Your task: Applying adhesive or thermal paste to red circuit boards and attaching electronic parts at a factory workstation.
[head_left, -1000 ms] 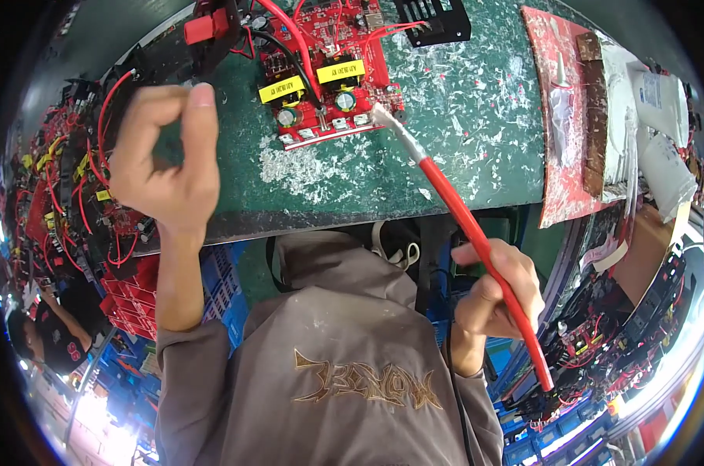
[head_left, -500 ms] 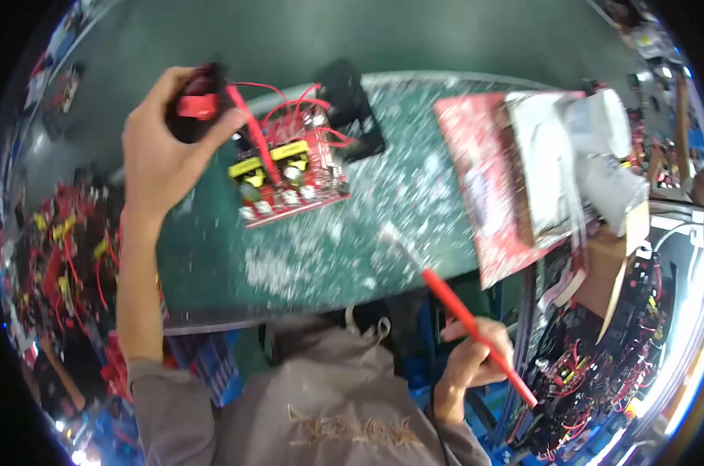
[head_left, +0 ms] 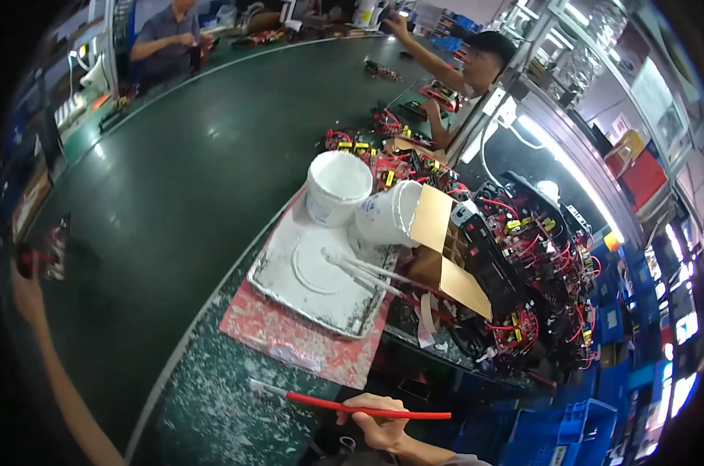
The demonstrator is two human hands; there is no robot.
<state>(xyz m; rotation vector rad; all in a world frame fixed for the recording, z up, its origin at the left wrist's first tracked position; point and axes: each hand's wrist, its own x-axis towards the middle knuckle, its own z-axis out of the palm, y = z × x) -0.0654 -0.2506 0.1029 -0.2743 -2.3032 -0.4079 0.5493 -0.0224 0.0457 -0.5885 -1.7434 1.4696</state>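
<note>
At the far left, my left hand (head_left: 27, 293) grips the black end of a circuit board assembly (head_left: 54, 250) over the green surface. Its fingers are partly cut off by the picture's dark rim. In front of me, my right hand (head_left: 377, 419) is closed around the red handle of a brush (head_left: 321, 401). The brush lies almost level, its white-coated bristles pointing left above the paste-spattered bench edge. Beyond it, a shallow tray (head_left: 343, 326) coated with white paste rests on a red sheet (head_left: 247, 320). More brushes (head_left: 360, 272) lean in the tray.
Two white paste buckets, one upright (head_left: 338, 182) and one tilted (head_left: 389, 213), stand at the tray's far side. Open cardboard (head_left: 465, 287) and heaped circuit boards (head_left: 523, 326) lie to the right. Blue crates (head_left: 562, 431) stand below. Co-workers sit along the green belt (head_left: 212, 179).
The view has swung up and to the right. The assembly has left the bench and is now in my left hand, out at the far left. My right hand still holds the brush.
</note>
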